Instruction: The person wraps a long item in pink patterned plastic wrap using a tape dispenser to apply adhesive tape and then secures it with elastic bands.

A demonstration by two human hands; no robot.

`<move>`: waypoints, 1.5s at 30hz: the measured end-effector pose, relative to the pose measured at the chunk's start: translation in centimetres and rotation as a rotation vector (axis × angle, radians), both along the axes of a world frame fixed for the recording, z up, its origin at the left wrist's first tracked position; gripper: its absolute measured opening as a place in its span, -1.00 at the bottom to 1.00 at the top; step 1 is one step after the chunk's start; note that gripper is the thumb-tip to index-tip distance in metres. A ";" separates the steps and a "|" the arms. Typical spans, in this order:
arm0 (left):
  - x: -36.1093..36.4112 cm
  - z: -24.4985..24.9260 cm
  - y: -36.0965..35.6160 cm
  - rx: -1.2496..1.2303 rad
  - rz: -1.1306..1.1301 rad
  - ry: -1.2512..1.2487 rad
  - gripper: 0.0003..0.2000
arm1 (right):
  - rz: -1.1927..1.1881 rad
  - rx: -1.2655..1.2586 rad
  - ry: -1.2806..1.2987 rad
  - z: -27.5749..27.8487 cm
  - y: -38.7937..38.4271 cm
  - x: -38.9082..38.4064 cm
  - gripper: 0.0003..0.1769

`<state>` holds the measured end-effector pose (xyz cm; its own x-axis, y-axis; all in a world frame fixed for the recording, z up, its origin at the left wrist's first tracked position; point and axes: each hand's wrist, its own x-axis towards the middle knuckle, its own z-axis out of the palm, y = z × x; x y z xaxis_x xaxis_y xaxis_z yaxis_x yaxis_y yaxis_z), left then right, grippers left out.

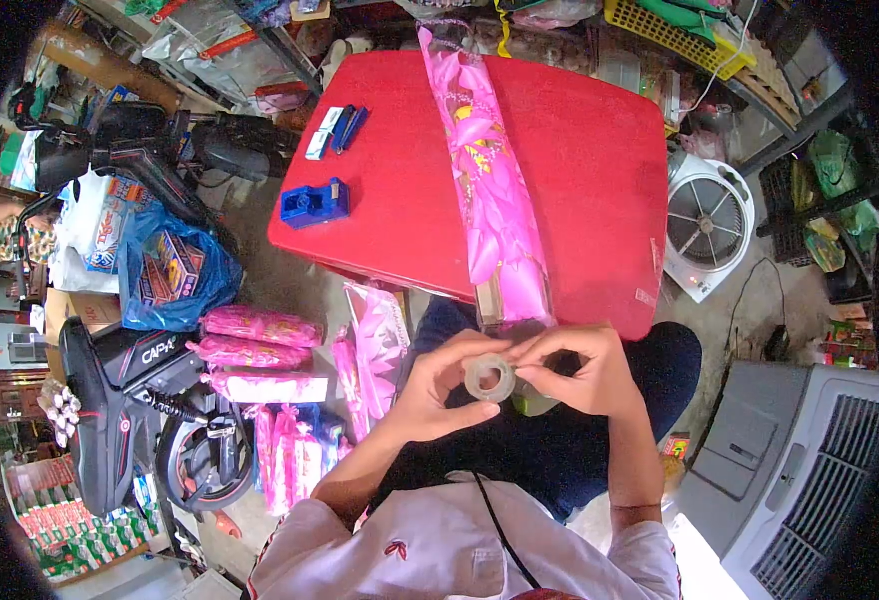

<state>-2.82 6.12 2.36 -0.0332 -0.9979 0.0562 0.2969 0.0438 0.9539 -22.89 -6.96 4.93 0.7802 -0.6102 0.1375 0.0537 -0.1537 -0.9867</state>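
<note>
My left hand [440,390] is wrapped round a roll of clear tape [490,378], held above my lap. Close by on the right, my right hand [575,370] pinches at the roll's edge, where the loose tape end is too small to make out. Beyond both hands, a long pink flower-patterned package [490,180] lies lengthwise on the red table [600,150], its near end at the table's front edge. A blue tape dispenser [315,203] sits at the table's left side, with a blue stapler [350,130] and a small white-and-blue box [324,133] behind it.
Pink packages [260,340] are stacked on the left, beside a motorbike [110,400] and a blue plastic bag [175,270]. On the right stand a round-grilled fan [705,225] and a large grey air cooler [790,470]. A person sits at the far left.
</note>
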 end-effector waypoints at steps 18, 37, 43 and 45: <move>-0.2 -0.7 -0.7 0.192 0.352 -0.164 -0.54 | -0.199 0.512 0.176 0.1 -0.2 -0.3 -0.92; 0.0 -1.4 -2.9 0.223 0.389 0.140 -0.80 | -0.301 0.529 0.194 -0.9 -1.7 -0.2 -0.91; 0.6 -1.8 -2.9 0.204 0.441 0.083 -0.81 | -0.340 0.526 0.201 -1.4 -2.0 -0.3 -0.89; 0.8 -1.7 -3.0 0.195 0.477 0.122 -0.83 | -0.349 0.512 0.200 -1.6 -2.0 -0.1 -0.88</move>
<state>-2.04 3.15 0.67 0.4227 -0.8926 -0.1568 0.3963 0.0264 0.9178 -22.99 -8.98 3.34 0.5048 -0.7823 -0.3649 -0.1064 0.3631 -0.9256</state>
